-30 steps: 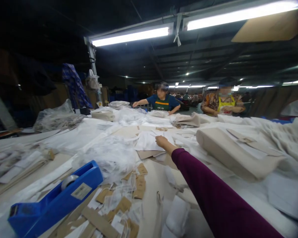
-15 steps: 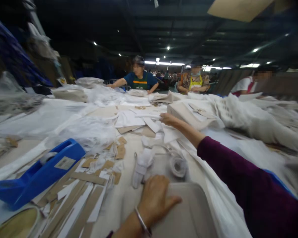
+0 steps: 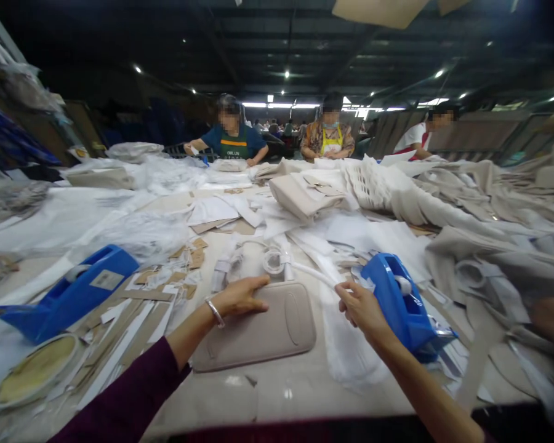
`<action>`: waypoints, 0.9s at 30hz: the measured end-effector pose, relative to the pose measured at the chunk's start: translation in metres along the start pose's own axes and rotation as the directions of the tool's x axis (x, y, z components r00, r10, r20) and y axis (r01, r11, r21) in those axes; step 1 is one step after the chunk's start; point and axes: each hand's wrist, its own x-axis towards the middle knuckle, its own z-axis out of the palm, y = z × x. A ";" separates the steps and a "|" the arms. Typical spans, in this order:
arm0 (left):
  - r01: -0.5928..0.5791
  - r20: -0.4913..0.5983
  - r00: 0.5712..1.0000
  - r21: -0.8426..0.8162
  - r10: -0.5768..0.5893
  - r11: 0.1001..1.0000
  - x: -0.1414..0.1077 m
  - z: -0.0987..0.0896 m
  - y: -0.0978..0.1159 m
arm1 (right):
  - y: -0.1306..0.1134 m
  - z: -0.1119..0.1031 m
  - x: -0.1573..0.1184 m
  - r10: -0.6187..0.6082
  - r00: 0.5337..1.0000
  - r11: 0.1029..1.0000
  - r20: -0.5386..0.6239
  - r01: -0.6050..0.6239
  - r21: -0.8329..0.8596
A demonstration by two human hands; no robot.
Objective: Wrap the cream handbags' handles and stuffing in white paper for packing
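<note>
A flat beige bag (image 3: 277, 329) with rounded corners lies on the table in front of me. My left hand (image 3: 242, 296) rests on its upper left part, fingers stretched out and the thumb apart. To the right of the bag, my right hand (image 3: 357, 306) pinches the end of a thin white strip (image 3: 314, 272). That strip runs left to a wrapped ring-shaped roll (image 3: 273, 261) just beyond the bag. Another white-wrapped piece (image 3: 226, 271) lies left of the roll. A blue tape dispenser (image 3: 392, 301) stands close to the right hand.
A second blue tape dispenser (image 3: 69, 295) sits at left, near brown tags (image 3: 194, 253), strips of card and a round yellowish pad (image 3: 34, 369). Beige pieces (image 3: 471, 246) and white wrapping (image 3: 351, 363) crowd the right. Several co-workers (image 3: 233, 138) are across the table.
My right hand has come back from the far middle of the table with the white strip. The view has shifted, bringing the right dispenser into sight. My left hand stays on the bag.
</note>
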 end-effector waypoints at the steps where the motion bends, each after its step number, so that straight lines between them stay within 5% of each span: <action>1: 0.005 -0.006 1.000 0.018 -0.005 1.000 -0.002 0.000 0.003 | 0.002 0.001 0.000 -0.009 1.000 1.000 0.008 0.009 -0.029; 7: 0.009 -0.015 1.000 0.033 -0.008 0.999 -0.009 -0.002 0.011 | 0.009 -0.006 -0.015 0.038 0.996 0.997 0.081 -0.033 -0.068; 12: -0.002 -0.047 0.999 0.048 0.004 0.999 -0.007 0.003 0.003 | -0.002 -0.003 -0.007 0.054 0.943 0.997 0.329 -0.066 0.028; 15: -0.054 -0.084 0.995 0.076 0.060 0.996 -0.007 0.006 -0.001 | -0.015 0.006 0.020 0.004 0.857 1.000 0.515 0.007 -0.019; 19: -0.112 -0.116 0.985 0.113 0.125 0.987 -0.009 0.006 0.001 | -0.039 0.019 0.051 -0.033 0.686 0.978 0.727 0.171 -0.117; 27: -0.124 -0.154 0.978 0.132 0.144 0.984 -0.013 0.005 0.012 | -0.058 0.016 0.080 0.099 0.380 0.916 0.920 0.326 -0.234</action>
